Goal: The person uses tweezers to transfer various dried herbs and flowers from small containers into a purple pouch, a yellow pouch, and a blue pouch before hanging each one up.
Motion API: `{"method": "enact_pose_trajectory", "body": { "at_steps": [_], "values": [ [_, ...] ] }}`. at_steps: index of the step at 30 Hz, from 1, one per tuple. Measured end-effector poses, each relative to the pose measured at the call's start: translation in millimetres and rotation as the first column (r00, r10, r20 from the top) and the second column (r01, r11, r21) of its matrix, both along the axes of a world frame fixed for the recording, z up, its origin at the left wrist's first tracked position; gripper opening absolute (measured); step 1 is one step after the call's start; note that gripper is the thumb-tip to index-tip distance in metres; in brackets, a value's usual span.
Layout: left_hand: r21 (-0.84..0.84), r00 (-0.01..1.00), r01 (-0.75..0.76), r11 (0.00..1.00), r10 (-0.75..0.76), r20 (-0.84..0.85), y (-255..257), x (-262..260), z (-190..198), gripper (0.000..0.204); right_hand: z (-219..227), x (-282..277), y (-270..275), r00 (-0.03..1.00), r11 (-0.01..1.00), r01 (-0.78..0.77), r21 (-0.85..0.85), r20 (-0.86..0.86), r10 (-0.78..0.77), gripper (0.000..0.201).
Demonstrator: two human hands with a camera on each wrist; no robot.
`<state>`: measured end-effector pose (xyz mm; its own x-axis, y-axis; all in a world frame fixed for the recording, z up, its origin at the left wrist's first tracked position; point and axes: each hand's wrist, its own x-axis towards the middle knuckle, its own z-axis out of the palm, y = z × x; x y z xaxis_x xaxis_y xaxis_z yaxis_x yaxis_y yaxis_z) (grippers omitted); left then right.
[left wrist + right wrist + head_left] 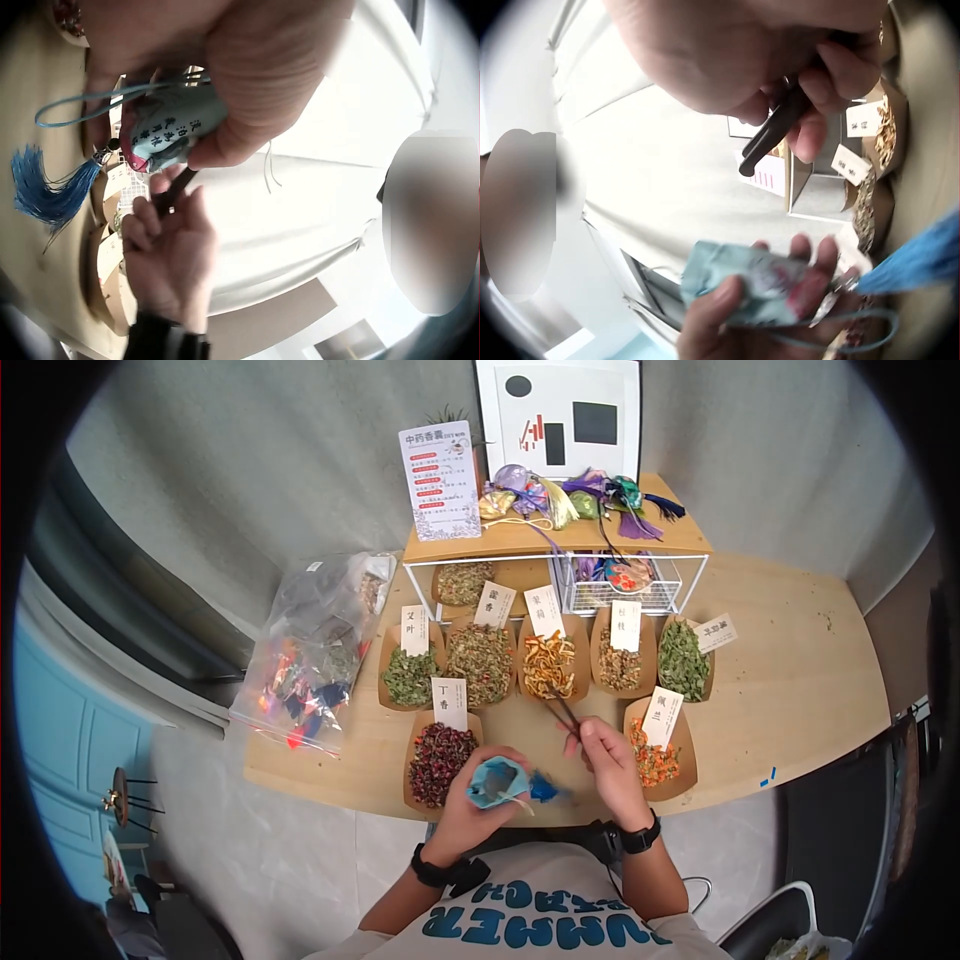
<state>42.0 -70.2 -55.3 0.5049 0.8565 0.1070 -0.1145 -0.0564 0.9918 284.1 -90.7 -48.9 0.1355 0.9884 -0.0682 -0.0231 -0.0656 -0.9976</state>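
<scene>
My left hand point(487, 807) grips a light blue drawstring sachet point(498, 784), its mouth open upward. In the left wrist view the sachet point(178, 124) shows dark written characters and a pink patch, and a blue tassel point(56, 187) hangs from it. My right hand point(612, 767) holds dark slim tongs point(562, 712), whose tips are at the near edge of a paper tray point(553, 625) of orange-yellow dried strips point(549, 665). The handle end of the tongs point(772, 127) sticks out of the fist in the right wrist view.
Further paper trays stand around: dark red buds point(443, 764), green leaves point(684, 663) and orange bits point(655, 758), with name cards. Behind is a small wooden shelf point(590, 543) bearing finished sachets point(520, 490) and a sign point(441, 480). A plastic bag point(320, 640) lies at left.
</scene>
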Motion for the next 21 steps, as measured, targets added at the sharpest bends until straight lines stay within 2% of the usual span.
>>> {"method": "enact_pose_trajectory", "body": {
  "at_steps": [1,2,3,4,6,7,9,10,12,13,14,15,16,18,19,20,21],
  "values": [
    [-0.115,0.996,-0.007,0.993,0.017,0.086,0.8,-8.0,5.1,0.057,-10.6,-3.9,13.9,0.995,0.989,0.046,0.143,0.078,-0.058,0.033],
    [-0.229,0.984,-0.002,0.973,0.043,0.172,2.8,-14.6,9.9,0.058,-16.1,-3.1,21.0,0.995,0.989,0.042,0.144,0.081,-0.054,0.033],
    [-0.235,0.968,-0.001,0.972,0.061,0.245,5.6,-19.2,13.6,0.058,-19.7,-1.7,29.1,0.995,0.990,0.060,0.130,0.075,-0.070,0.031],
    [-0.238,0.966,-0.005,0.971,0.066,0.249,7.8,-25.7,21.3,0.058,-17.7,-1.7,37.5,0.994,0.990,0.079,0.113,0.069,-0.087,0.030],
    [-0.289,0.901,0.056,0.956,0.076,0.426,14.6,-41.5,43.2,0.056,-6.4,-6.9,55.5,0.992,0.990,0.118,0.083,0.043,-0.122,0.024],
    [-0.261,0.886,0.037,0.965,0.089,0.455,20.0,-51.1,53.1,0.056,-5.9,-9.7,65.7,0.986,0.979,0.146,0.141,0.064,-0.156,0.022],
    [-0.197,0.858,-0.129,0.972,0.209,0.469,30.8,-70.3,76.7,0.055,-7.8,-11.2,84.6,0.973,0.954,0.185,0.236,0.091,-0.212,0.019],
    [-0.195,0.859,-0.134,0.972,0.212,0.466,37.2,-86.1,82.3,0.055,-9.4,-8.1,93.2,0.974,0.954,0.183,0.237,0.087,-0.208,0.019],
    [-0.058,0.866,-0.448,0.892,0.449,0.220,48.6,-119.9,90.5,0.052,-13.2,0.2,109.1,0.983,0.965,0.107,0.239,0.123,-0.139,0.020],
    [-0.058,0.865,-0.454,0.889,0.455,0.211,52.4,-128.3,92.3,0.052,-9.2,0.5,114.3,0.966,0.969,0.120,0.216,0.200,-0.164,0.017],
    [-0.028,0.857,-0.504,0.863,0.504,0.111,56.1,-134.3,93.5,0.049,-4.7,-0.6,118.1,0.968,0.970,0.116,0.213,0.194,-0.158,0.017],
    [0.009,0.837,-0.548,0.837,0.547,0.017,60.8,-139.6,94.0,0.046,1.2,-0.9,122.6,0.891,0.953,0.107,0.282,0.398,-0.218,0.015],
    [0.013,0.836,-0.548,0.836,0.548,0.020,65.4,-148.8,85.9,0.046,5.0,-1.4,127.2,0.766,0.933,0.085,0.349,0.576,-0.285,0.013],
    [0.202,0.789,-0.458,0.866,0.500,-0.356,75.8,-162.9,62.9,0.044,5.6,-8.5,136.6,0.764,0.930,0.138,0.341,0.560,-0.319,0.012],
    [0.148,0.807,-0.371,0.917,0.397,-0.437,81.5,-160.3,64.0,0.037,4.4,-10.3,140.1,0.692,0.920,0.115,0.374,0.635,-0.344,0.012],
    [0.149,0.811,-0.363,0.920,0.390,-0.436,86.1,-157.6,58.6,0.037,4.0,-12.5,142.4,0.611,0.912,0.088,0.401,0.701,-0.367,0.012],
    [0.168,0.810,-0.356,0.919,0.394,-0.435,90.7,-154.3,47.4,0.037,4.7,-16.2,142.4,0.573,0.916,0.087,0.392,0.733,-0.367,0.012]
  ]
}}
